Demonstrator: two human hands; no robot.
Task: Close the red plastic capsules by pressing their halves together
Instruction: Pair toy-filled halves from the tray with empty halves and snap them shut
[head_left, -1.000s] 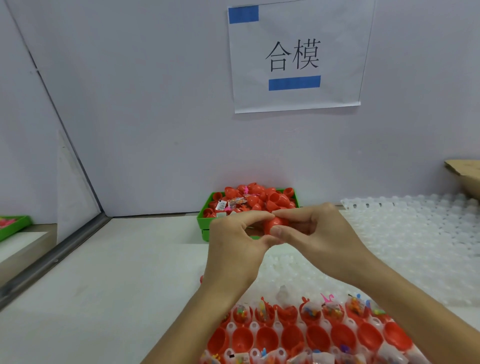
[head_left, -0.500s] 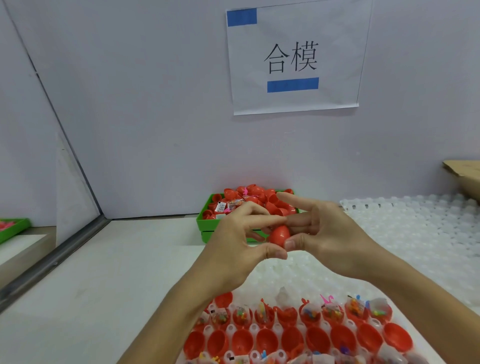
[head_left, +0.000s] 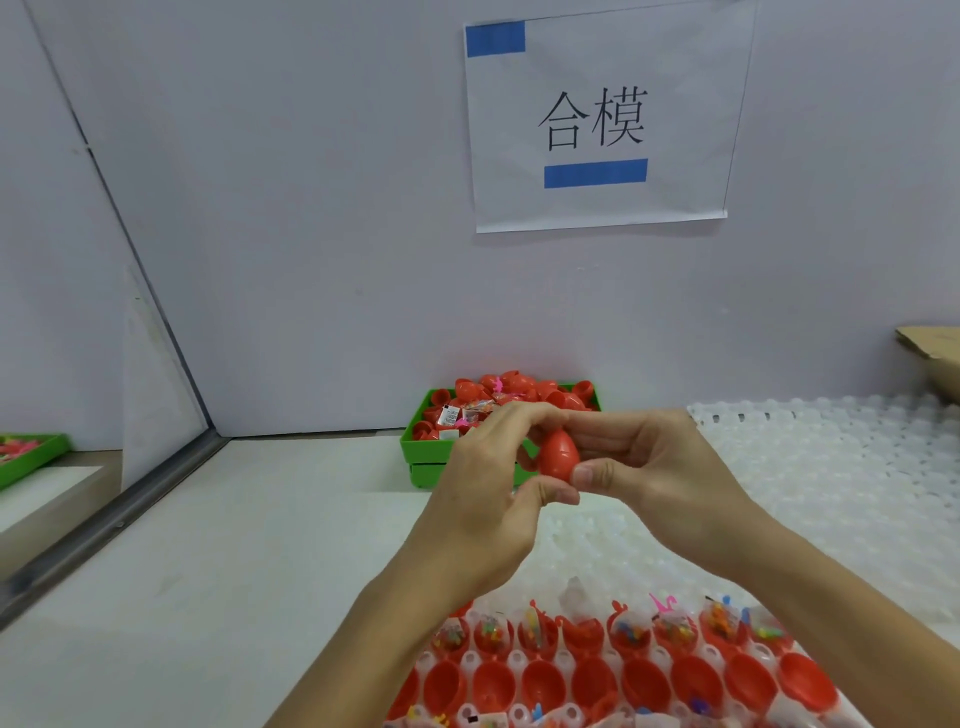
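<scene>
Mid-air above the worktop's middle, pinching capsule between left hand and right hand fingers; uneven squeezing could leave halves unseated or pop it loose.

surface: white table | on it: green bin, clear pocketed trays

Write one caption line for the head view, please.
Both hands, left and right, pinch a red capsule above a tray of open halves.
</scene>
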